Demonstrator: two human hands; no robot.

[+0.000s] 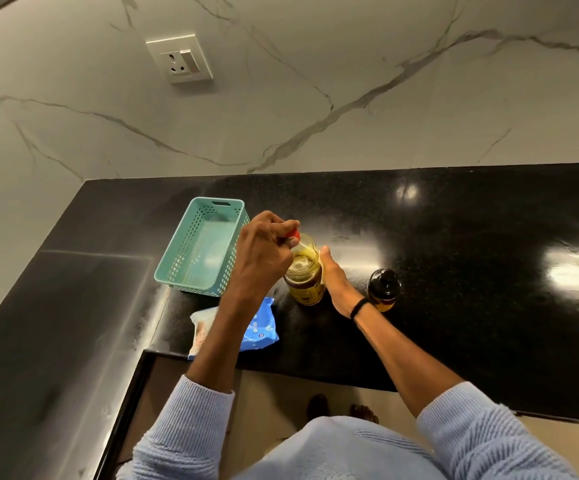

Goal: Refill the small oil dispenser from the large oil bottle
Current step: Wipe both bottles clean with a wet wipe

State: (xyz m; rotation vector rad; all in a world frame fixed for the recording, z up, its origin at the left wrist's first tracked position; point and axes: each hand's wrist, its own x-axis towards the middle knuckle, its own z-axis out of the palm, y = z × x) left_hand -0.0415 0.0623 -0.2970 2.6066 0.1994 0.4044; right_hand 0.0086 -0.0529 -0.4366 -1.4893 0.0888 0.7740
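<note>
Head view: the large oil bottle [307,273] stands on the tabletop [471,289], its red cap [294,233] pinched by the left hand [264,252] and its side gripped by the right hand [335,282]. The small oil dispenser [383,289] is located just beside the right wrist.

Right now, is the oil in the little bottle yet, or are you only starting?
Only starting. Done: the large clear bottle of yellow oil and the small dark glass dispenser stand ready on the black counter. In hand: the left hand grips the bottle's red cap while the right hand holds its side. Left: the cap looks still on, the dispenser looks closed, and no oil is pouring.
</note>
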